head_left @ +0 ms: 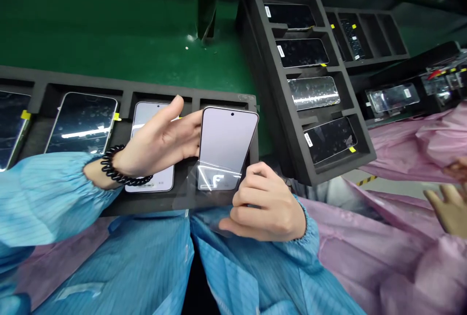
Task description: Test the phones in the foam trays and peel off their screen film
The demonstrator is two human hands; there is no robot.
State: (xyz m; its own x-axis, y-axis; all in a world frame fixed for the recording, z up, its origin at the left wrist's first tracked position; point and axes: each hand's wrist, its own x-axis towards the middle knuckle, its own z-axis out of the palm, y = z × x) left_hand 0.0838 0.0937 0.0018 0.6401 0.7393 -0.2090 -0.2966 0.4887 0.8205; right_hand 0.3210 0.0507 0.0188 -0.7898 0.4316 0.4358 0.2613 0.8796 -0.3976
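Observation:
A smartphone with a lit pale screen lies over the rightmost slot of the black foam tray in front of me. My left hand has its fingers stretched to the phone's left edge and its thumb raised apart; the fingertips are hidden at that edge. Across the phone's lower part lies a clear plastic film, peeled up and glossy. My right hand is closed at the phone's lower right, its curled fingers gripping the film's edge. Under my left wrist, a second lit phone sits in the neighbouring slot.
The black foam tray holds more phones, including a dark-screened phone at left. Another stack of foam trays with several phones stands at right. A green work surface lies behind. A co-worker's hand and pink sleeves are at far right.

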